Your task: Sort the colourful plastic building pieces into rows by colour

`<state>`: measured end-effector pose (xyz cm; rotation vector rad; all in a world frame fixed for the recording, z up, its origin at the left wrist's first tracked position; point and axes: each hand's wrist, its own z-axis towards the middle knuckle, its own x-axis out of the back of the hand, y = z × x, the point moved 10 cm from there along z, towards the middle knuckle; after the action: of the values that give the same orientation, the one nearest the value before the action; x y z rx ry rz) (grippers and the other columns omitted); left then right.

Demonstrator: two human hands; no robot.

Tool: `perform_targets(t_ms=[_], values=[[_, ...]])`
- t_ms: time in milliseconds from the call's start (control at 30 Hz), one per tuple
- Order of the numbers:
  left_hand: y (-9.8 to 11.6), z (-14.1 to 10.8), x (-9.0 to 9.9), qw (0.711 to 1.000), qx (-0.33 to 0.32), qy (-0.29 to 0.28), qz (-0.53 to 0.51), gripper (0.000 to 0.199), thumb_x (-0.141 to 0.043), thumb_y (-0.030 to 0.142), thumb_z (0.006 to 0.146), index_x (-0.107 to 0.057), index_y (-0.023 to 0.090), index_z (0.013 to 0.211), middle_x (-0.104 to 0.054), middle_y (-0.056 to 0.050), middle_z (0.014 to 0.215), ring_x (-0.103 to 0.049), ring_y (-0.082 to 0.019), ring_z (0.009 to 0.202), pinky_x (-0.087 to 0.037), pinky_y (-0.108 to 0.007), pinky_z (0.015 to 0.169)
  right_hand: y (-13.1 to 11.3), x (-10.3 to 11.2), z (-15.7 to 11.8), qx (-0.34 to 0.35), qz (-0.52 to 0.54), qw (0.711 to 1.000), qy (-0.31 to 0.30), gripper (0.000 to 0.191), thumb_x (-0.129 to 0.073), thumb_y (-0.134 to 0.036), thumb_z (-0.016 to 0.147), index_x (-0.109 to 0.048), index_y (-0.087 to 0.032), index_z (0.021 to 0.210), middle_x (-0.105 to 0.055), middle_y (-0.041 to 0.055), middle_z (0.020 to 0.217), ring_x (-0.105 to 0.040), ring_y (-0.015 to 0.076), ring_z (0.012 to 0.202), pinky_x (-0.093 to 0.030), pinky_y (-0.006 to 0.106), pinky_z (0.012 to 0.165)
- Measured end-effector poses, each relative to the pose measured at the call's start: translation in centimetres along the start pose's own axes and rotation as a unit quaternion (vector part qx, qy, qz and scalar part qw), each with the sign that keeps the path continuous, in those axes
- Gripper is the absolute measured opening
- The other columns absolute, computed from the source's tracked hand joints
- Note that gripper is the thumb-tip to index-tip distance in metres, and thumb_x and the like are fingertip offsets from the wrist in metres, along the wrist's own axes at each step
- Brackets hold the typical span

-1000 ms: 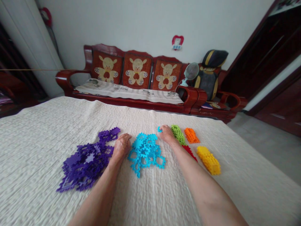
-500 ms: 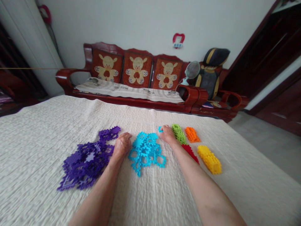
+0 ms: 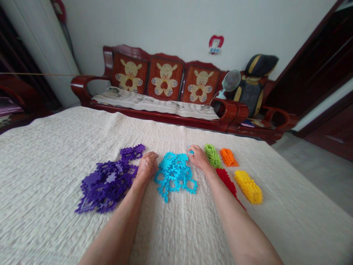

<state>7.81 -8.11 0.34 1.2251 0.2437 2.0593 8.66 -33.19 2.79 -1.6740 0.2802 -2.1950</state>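
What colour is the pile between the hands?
The pile is bright light blue; the head view shows it.

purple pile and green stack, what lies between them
In the head view, the left hand, the blue pile and the right hand lie between the purple pile and the green stack.

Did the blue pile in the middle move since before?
No, the blue pile lines up with the middle bear cushion just as before; only the whole camera view shifted a little.
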Motion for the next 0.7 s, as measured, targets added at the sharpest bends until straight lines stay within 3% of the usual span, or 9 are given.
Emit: perform_targets(t_ms=[100,200,300,400,500,600,700], values=[[0.0,0.0,0.0,1.000,-0.002,0.003,0.001,0.033,-0.041,0.010,0.081,-0.072,0.017,0.091,-0.073,-0.008,0.100,-0.066,-0.019,0.096,-0.051,-0.032,0.096,-2.3,-1.1,-1.6,0.071,0.066,0.994,-0.046,0.054,-0.047,0.003,0.066,-0.068,-0.019,0.111,-0.063,0.0070,0.129,-0.054,0.0172,0.124,-0.038,0.032,0.110],[0.0,-0.1,0.0,1.000,-0.006,0.007,0.002,0.032,-0.041,0.010,0.082,-0.072,0.017,0.091,-0.073,-0.007,0.098,-0.066,-0.018,0.096,-0.051,-0.031,0.096,-3.2,-1.8,-2.6,0.084,0.091,0.991,-0.059,0.048,-0.046,0.000,0.070,-0.069,-0.019,0.107,-0.065,0.0072,0.127,-0.055,0.0180,0.125,-0.037,0.035,0.112],[0.0,-0.1,0.0,1.000,-0.013,0.013,0.000,0.032,-0.042,0.011,0.082,-0.072,0.016,0.092,-0.072,-0.008,0.098,-0.066,-0.019,0.095,-0.051,-0.032,0.095,-3.1,-1.3,-2.8,0.056,0.088,0.994,-0.037,0.039,-0.044,-0.006,0.079,-0.069,-0.019,0.107,-0.068,0.0079,0.122,-0.058,0.0182,0.120,-0.040,0.034,0.108],[0.0,-0.1,-0.1,1.000,-0.019,0.018,-0.005,0.033,-0.041,0.009,0.081,-0.072,0.015,0.092,-0.072,-0.009,0.099,-0.066,-0.019,0.095,-0.052,-0.033,0.094,-1.8,0.2,-2.7,-0.021,0.064,0.998,-0.010,0.040,-0.040,-0.016,0.090,-0.062,-0.017,0.122,-0.069,0.0095,0.119,-0.062,0.0199,0.113,-0.044,0.034,0.102],[-0.1,0.0,-0.1,1.000,-0.018,0.014,-0.002,0.033,-0.041,0.009,0.081,-0.072,0.015,0.092,-0.073,-0.009,0.099,-0.066,-0.019,0.095,-0.052,-0.032,0.093,-0.5,0.9,-3.1,-0.091,0.034,0.995,-0.034,0.044,-0.036,-0.018,0.092,-0.058,-0.017,0.131,-0.071,0.0098,0.115,-0.065,0.0216,0.107,-0.046,0.033,0.097],[-0.1,0.0,0.0,1.000,-0.016,0.014,0.004,0.033,-0.042,0.009,0.080,-0.072,0.016,0.092,-0.073,-0.008,0.099,-0.066,-0.019,0.095,-0.052,-0.032,0.093,-0.2,0.7,-3.7,-0.095,0.006,0.993,-0.074,0.045,-0.042,-0.015,0.087,-0.060,-0.017,0.129,-0.068,0.0112,0.121,-0.062,0.0228,0.112,-0.044,0.033,0.100],[0.1,-0.1,0.2,1.000,-0.016,0.019,0.003,0.033,-0.042,0.010,0.081,-0.072,0.016,0.091,-0.073,-0.009,0.098,-0.066,-0.020,0.094,-0.052,-0.032,0.093,-0.4,1.0,-4.1,-0.081,-0.014,0.995,-0.064,0.053,-0.053,-0.017,0.082,-0.054,-0.014,0.134,-0.058,0.0151,0.135,-0.055,0.0246,0.123,-0.040,0.034,0.107]])
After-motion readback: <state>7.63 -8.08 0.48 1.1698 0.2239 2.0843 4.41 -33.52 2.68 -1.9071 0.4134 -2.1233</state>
